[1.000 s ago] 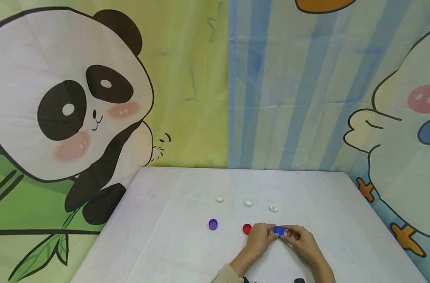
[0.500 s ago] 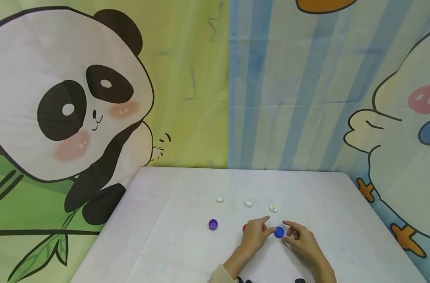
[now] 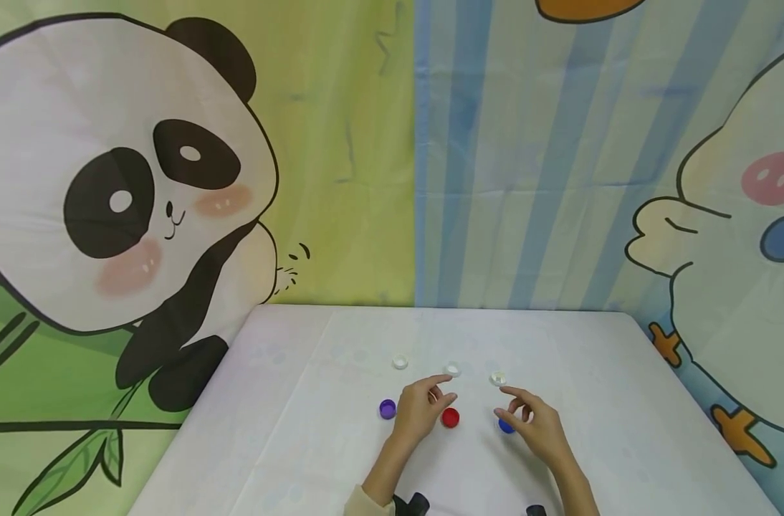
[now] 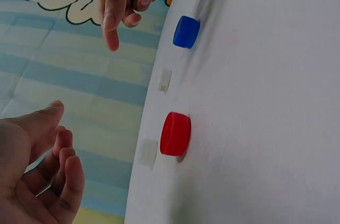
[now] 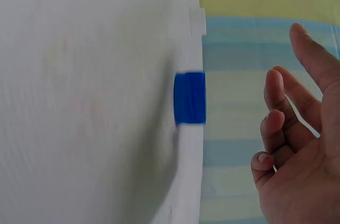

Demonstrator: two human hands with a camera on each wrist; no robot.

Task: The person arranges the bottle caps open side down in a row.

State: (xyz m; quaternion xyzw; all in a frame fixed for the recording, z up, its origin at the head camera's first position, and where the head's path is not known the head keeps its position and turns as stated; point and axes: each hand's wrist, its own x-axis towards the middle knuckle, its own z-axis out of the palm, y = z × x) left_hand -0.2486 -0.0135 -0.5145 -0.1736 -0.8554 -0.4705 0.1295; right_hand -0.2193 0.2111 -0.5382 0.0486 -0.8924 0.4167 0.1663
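Observation:
My left hand point(image 3: 421, 408) hovers over the table between a purple bottle cap point(image 3: 388, 409) and a red bottle cap point(image 3: 451, 418), its fingers loosely bent around nothing. Over a blue bottle cap point(image 3: 506, 426) hangs my right hand point(image 3: 535, 428), which partly hides the cap in the head view. In the right wrist view, the blue cap point(image 5: 189, 98) lies on the table, apart from the relaxed fingers. The left wrist view has the red cap point(image 4: 175, 134) to the right of the left hand point(image 4: 40, 173), not touching it.
Behind the coloured caps lie three small white round pieces: one at the left point(image 3: 400, 362), a middle piece point(image 3: 453, 370) and one at the right point(image 3: 498, 378). The white table point(image 3: 314, 444) ends at a printed cloth backdrop point(image 3: 340, 236).
Both hands held the blue cap a second ago and have let go of it. The left hand has moved left, uncovering the red cap. The right hand has lifted slightly.

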